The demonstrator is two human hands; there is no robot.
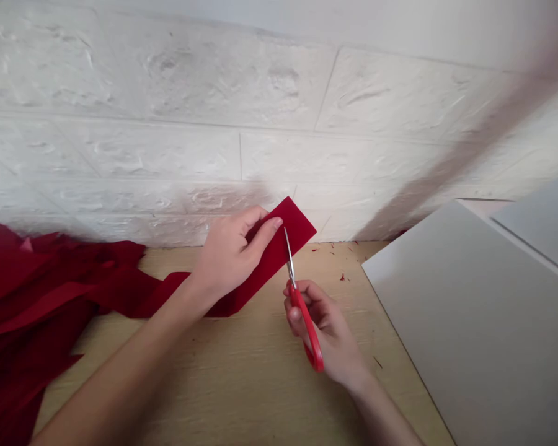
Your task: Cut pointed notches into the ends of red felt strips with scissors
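The left hand (230, 251) pinches a folded strip of red paper (279, 248) and holds it up just above the wooden table (242, 378). The right hand (328, 331) grips red-handled scissors (302, 310), and the blades touch the strip's lower edge. The cut looks only just begun; most of the strip is whole. Tiny red bits (341, 277) lie on the table nearby. The paper is deep red, flat and smooth, with sharp corners. A pile of red paper (32, 297) sits at the left.
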